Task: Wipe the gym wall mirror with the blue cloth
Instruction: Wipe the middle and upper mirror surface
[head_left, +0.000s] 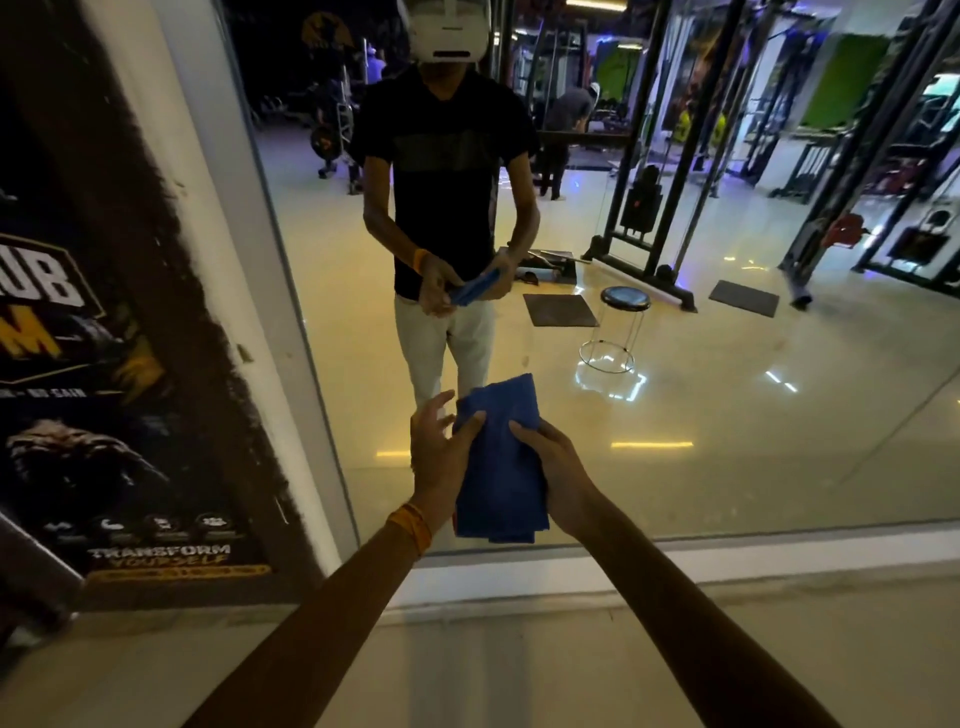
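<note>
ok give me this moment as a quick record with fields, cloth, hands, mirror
blue cloth: folded, held between both hands, short of the glass
right hand: grips its right edge, thumb on top
left hand: fingers spread, thumb on its left edge
mirror: straight ahead, reflects a stool
poster: left of the mirror
</note>
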